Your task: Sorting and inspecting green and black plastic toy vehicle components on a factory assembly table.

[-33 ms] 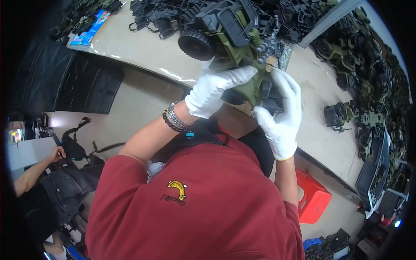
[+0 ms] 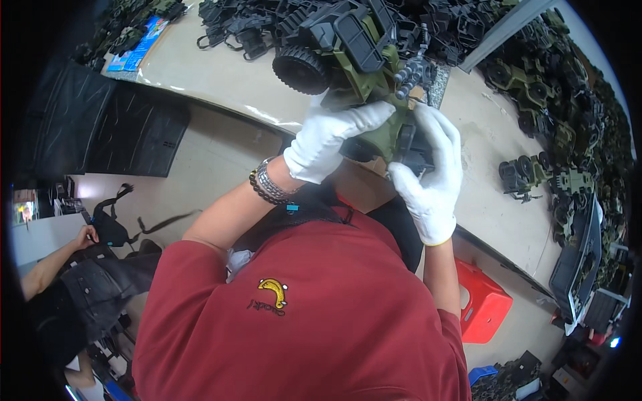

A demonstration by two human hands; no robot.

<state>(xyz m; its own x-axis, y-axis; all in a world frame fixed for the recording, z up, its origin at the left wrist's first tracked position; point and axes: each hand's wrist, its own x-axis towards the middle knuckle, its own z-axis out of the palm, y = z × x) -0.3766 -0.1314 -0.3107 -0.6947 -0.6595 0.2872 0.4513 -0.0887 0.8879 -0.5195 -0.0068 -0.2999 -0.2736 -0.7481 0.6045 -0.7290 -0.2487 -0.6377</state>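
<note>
A green toy military vehicle (image 2: 364,83) with a big black tyre (image 2: 301,69) and dark grey body parts is tilted up over the near edge of the table. My left hand (image 2: 334,137), in a white glove, grips its side, with the thumb laid along the green body. At the vehicle's right end, my gloved right hand (image 2: 431,177) curls round a black part (image 2: 418,155), fingers on the far side and thumb on the near side. A grey toy gun (image 2: 414,70) stands up from the vehicle just beyond my fingers. The left fingers are partly hidden behind the body.
Black plastic parts (image 2: 251,33) lie piled at the back of the table (image 2: 200,73). More green toy vehicles (image 2: 525,175) crowd the right side, past a metal post (image 2: 508,33). A red stool (image 2: 485,304) stands below the table. At left, another person's hand (image 2: 85,235) holds a black strapped item.
The toy vehicle and both my hands have shifted very slightly left, with the same hold. At the left, the loose black strap by the other person has swung up a little.
</note>
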